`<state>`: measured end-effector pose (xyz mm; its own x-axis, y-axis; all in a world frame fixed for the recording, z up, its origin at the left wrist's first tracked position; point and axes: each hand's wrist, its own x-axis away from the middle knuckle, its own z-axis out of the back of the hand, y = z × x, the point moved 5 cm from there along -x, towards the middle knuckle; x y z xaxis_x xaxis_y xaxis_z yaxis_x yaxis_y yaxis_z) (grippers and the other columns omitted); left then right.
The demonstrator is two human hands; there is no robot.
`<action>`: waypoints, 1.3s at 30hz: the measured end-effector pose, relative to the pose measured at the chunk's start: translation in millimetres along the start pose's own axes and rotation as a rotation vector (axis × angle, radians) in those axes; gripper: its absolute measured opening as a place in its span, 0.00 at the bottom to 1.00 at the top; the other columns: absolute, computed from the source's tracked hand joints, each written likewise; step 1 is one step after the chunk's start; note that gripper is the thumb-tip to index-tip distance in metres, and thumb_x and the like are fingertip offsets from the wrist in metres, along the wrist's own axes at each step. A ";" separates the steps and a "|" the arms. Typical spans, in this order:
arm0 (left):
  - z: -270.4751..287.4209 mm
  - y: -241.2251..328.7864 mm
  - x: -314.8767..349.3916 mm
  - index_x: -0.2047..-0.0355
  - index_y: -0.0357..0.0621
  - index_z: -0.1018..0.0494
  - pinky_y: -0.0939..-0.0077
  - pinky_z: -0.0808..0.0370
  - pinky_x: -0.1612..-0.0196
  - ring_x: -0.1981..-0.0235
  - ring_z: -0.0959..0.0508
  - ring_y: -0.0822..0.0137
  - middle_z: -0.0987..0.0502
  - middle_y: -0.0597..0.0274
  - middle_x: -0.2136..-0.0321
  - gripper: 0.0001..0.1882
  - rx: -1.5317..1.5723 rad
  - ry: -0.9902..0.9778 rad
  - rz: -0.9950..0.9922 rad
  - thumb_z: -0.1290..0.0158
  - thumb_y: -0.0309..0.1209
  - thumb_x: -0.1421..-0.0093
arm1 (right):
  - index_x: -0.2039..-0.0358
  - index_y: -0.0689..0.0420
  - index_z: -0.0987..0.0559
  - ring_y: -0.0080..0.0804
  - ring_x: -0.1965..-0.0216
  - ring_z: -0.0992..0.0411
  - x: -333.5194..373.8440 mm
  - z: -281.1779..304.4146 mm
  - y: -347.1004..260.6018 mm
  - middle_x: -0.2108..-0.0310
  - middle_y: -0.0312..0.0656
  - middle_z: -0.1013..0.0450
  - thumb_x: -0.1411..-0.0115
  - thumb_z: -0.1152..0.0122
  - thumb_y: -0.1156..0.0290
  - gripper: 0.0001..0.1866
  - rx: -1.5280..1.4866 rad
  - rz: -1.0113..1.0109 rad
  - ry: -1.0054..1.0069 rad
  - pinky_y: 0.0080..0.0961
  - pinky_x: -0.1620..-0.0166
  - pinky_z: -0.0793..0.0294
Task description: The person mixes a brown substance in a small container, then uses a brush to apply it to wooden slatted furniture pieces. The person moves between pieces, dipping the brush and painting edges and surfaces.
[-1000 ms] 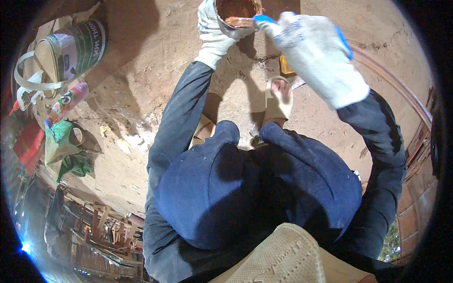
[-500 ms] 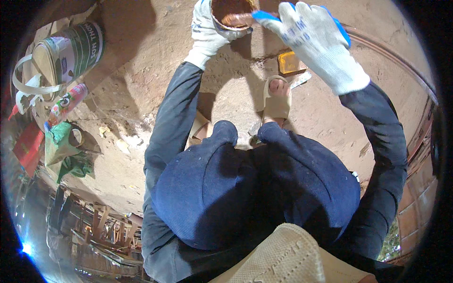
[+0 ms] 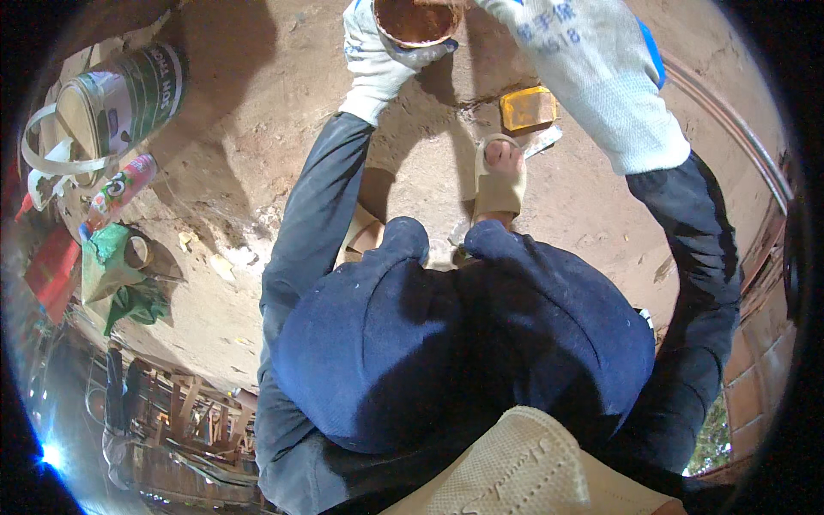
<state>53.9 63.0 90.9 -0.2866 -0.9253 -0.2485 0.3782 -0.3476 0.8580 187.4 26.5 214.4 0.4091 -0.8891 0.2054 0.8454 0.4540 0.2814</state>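
My left hand [image 3: 378, 73], in a white knit glove with a blue palm, is closed around a round open pot [image 3: 418, 24] at the top edge. Reddish-brown stuff coats the pot's inside. My right hand [image 3: 592, 81], gloved alike, is just to the right of the pot. Its fingertips are mostly cut off by the top edge. Half a second ago a brownish paintbrush showed in its fingers; now the brush is almost wholly out of view.
A yellow block [image 3: 528, 109] lies on the dirt ground by my sandalled foot [image 3: 499, 176]. To the left are a tipped paint bucket [image 3: 129, 99], a pink spray can [image 3: 122, 187] and a green bag [image 3: 112, 266]. Long pipes [image 3: 730, 116] run along the right.
My right hand has moved up and away from the pot's mouth, lifting the brush out of the pot. My left hand and the pot have shifted slightly up and left.
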 end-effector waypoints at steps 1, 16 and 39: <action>0.9 3.3 -1.3 0.60 0.43 0.22 0.66 0.21 0.60 0.66 0.18 0.58 0.18 0.56 0.67 0.23 -0.034 0.019 0.001 0.32 0.38 0.56 | 0.64 0.53 0.20 0.35 0.74 0.22 -3.9 -10.2 0.0 0.79 0.39 0.27 0.37 0.45 0.65 0.08 -0.070 -0.076 -0.045 0.33 0.75 0.25; -6.8 -1.8 -3.7 0.66 0.49 0.20 0.62 0.24 0.67 0.73 0.21 0.53 0.21 0.57 0.76 0.20 -0.090 0.229 0.044 0.33 0.43 0.58 | 0.45 0.50 0.24 0.36 0.70 0.20 4.3 -8.2 -8.6 0.71 0.43 0.23 0.40 0.40 0.76 0.21 -0.040 0.187 -0.042 0.26 0.69 0.19; -6.8 -7.9 -18.4 0.59 0.49 0.22 0.59 0.24 0.59 0.65 0.21 0.51 0.20 0.56 0.66 0.30 -0.047 -0.069 -0.172 0.30 0.43 0.65 | 0.39 0.43 0.28 0.38 0.67 0.19 -22.7 -26.9 7.6 0.63 0.45 0.22 0.40 0.40 0.75 0.27 -0.042 0.038 -0.235 0.28 0.65 0.18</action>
<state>62.2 81.7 85.7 -0.4095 -0.8395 -0.3572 0.3584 -0.5081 0.7832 193.8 48.6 186.7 0.3539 -0.8310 0.4291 0.8465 0.4797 0.2309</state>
